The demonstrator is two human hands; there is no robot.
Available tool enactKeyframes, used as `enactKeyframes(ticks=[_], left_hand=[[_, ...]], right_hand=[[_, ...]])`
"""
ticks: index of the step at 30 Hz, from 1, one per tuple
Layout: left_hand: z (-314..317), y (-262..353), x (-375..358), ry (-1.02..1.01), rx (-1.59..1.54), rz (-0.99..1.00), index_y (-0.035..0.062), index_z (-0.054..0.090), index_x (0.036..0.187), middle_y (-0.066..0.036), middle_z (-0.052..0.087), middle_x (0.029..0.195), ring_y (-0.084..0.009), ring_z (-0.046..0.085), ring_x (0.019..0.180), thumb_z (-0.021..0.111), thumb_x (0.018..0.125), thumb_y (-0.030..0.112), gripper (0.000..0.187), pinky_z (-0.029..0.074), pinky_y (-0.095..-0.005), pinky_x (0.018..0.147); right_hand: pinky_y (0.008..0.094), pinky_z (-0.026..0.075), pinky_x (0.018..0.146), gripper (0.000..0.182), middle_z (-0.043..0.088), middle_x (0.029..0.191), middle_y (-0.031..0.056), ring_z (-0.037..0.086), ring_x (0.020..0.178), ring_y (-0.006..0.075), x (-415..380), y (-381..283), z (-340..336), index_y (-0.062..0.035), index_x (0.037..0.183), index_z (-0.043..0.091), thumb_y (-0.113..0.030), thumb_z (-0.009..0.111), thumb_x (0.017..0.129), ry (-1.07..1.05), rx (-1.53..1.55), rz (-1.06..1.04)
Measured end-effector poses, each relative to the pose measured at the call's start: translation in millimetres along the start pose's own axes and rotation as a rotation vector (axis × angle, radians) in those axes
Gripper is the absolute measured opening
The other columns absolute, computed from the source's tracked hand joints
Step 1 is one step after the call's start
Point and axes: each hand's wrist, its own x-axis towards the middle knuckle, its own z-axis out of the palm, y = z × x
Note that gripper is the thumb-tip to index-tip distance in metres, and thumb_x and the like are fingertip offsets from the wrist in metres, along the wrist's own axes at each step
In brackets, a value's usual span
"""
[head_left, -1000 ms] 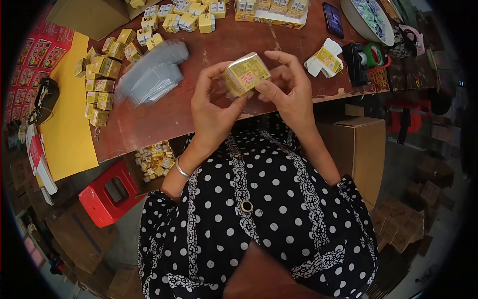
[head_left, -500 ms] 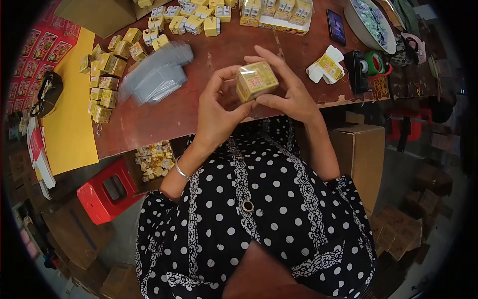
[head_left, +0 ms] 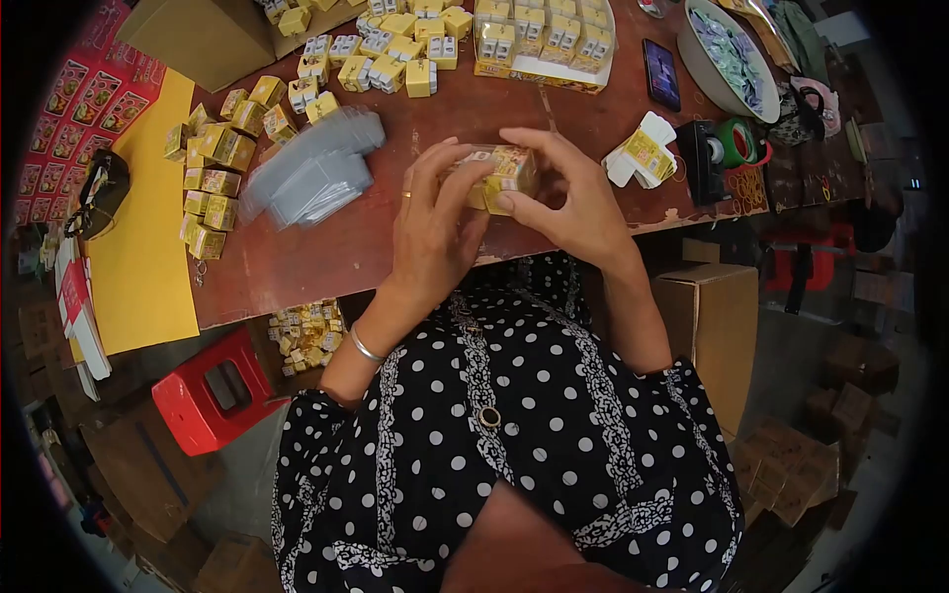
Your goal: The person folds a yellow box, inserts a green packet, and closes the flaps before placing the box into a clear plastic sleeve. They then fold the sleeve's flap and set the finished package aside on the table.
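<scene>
A small yellow printed box with a shiny clear plastic sleeve is held just above the front of the table, between both hands. My left hand lies against its left side, with curled fingers reaching over it and hiding part of it. My right hand grips the right side between thumb and fingers. To the left on the table lies a pile of flat clear plastic sleeves. Flat printed cards are stacked to the right.
Yellow boxes sit in a group at the left, with yellow-and-white pieces behind. A display tray, phone, white basin and tape dispenser stand farther back. A red stool is below left.
The box has turned in my hands and dropped slightly lower. My left fingers have moved over its top and left side, while my right hand keeps its grip. The view has shifted slightly.
</scene>
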Motion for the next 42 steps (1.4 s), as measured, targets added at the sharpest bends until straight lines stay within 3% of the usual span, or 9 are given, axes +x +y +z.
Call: enactKeyframes(ticks=[3, 5, 9, 16, 19, 22, 28, 37, 42], left_hand=[[-6.8, -1.8, 3.3, -0.001, -0.085, -0.091, 0.0058, 0.050, 0.142, -0.019, 0.052, 0.144, -0.0366, 0.053, 0.133, 0.086, 0.071, -0.001, 0.079, 0.050, -0.0439, 0.106], [-9.0, -6.6, 1.2, 0.052, -0.718, -0.541, 0.0039, 0.045, 0.149, -0.020, 0.048, 0.149, -0.0310, 0.052, 0.136, 0.086, 0.078, 0.003, 0.082, 0.049, -0.0409, 0.109], [-11.8, -19.9, 5.4, -0.096, -1.127, -0.755, -0.0014, 0.044, 0.148, -0.015, 0.057, 0.142, -0.0200, 0.060, 0.125, 0.082, 0.083, -0.001, 0.076, 0.052, -0.0339, 0.105], [-9.7, -25.3, 9.5, -0.123, -1.150, -0.652, -0.0001, 0.052, 0.141, -0.011, 0.058, 0.137, -0.0169, 0.060, 0.122, 0.081, 0.083, -0.003, 0.065, 0.054, -0.0296, 0.100], [-15.8, -25.8, 16.8, -0.381, -0.818, -0.407, 0.0116, 0.068, 0.128, -0.010, 0.039, 0.155, -0.0277, 0.044, 0.142, 0.084, 0.072, -0.005, 0.061, 0.045, -0.0440, 0.113], [-17.5, -13.9, 35.2, -0.488, -0.606, -0.112, 0.0187, 0.071, 0.126, -0.012, 0.038, 0.156, -0.0365, 0.035, 0.148, 0.085, 0.069, -0.005, 0.063, 0.038, -0.0490, 0.118], [-7.4, -17.6, 46.4, -0.610, -0.558, -0.122, 0.0236, 0.062, 0.140, -0.013, 0.032, 0.163, -0.0392, 0.032, 0.150, 0.083, 0.073, -0.003, 0.075, 0.036, -0.0464, 0.120], [32.5, -94.7, 94.1, -0.268, -0.492, -0.382, 0.0108, 0.043, 0.153, -0.018, 0.041, 0.158, -0.0322, 0.045, 0.142, 0.079, 0.086, 0.008, 0.077, 0.046, -0.0421, 0.112], [61.1, -118.0, 116.4, -0.235, -0.464, -0.375, 0.0104, 0.043, 0.153, -0.018, 0.040, 0.158, -0.0345, 0.046, 0.140, 0.077, 0.090, 0.014, 0.071, 0.047, -0.0403, 0.110]], right_hand=[[0.0288, 0.052, 0.090, 0.060, 0.063, 0.125, 0.0081, 0.063, 0.108, 0.0146, 0.0, 4.5, -3.3, -0.0013, 0.141, 0.052, -0.009, 0.077, 0.086, -0.004, 0.246, 0.111], [0.0293, 0.052, 0.092, 0.059, 0.063, 0.127, 0.0093, 0.063, 0.113, 0.0156, 0.4, 8.3, -2.8, -0.0014, 0.140, 0.052, -0.008, 0.076, 0.087, 0.001, 0.415, 0.134], [0.0317, 0.053, 0.098, 0.060, 0.063, 0.130, 0.0109, 0.061, 0.121, 0.0176, 4.7, 14.4, 3.4, -0.0017, 0.140, 0.052, -0.003, 0.077, 0.086, 0.000, 0.637, 0.052], [0.0349, 0.049, 0.104, 0.055, 0.064, 0.129, 0.0112, 0.060, 0.124, 0.0191, 14.4, 45.5, -16.6, -0.0010, 0.138, 0.054, -0.017, 0.077, 0.090, -0.256, 0.808, -0.058], [0.0377, 0.044, 0.110, 0.064, 0.063, 0.132, 0.0136, 0.058, 0.127, 0.0227, 27.1, 54.6, -31.3, 0.0030, 0.135, 0.058, -0.038, 0.077, 0.090, -0.393, 0.679, 0.069], [0.0367, 0.046, 0.106, 0.066, 0.067, 0.127, 0.0090, 0.062, 0.120, 0.0199, 32.4, 40.9, -42.2, 0.0006, 0.130, 0.064, -0.032, 0.087, 0.077, -0.497, 0.494, 0.120], [0.0311, 0.052, 0.084, 0.063, 0.071, 0.107, 0.0077, 0.066, 0.098, 0.0170, 37.9, 30.9, -50.4, -0.0051, 0.126, 0.068, -0.028, 0.090, 0.072, -0.529, 0.212, -0.072], [0.0329, 0.056, 0.098, 0.051, 0.063, 0.126, 0.0106, 0.065, 0.112, 0.0184, 90.4, 88.5, -74.5, -0.0009, 0.131, 0.057, -0.001, 0.080, 0.086, 0.458, 0.139, 0.036], [0.0353, 0.056, 0.098, 0.057, 0.061, 0.131, 0.0132, 0.064, 0.121, 0.0257, 116.6, 121.9, -66.8, -0.0056, 0.138, 0.054, -0.004, 0.080, 0.087, 0.417, 0.042, -0.025]])
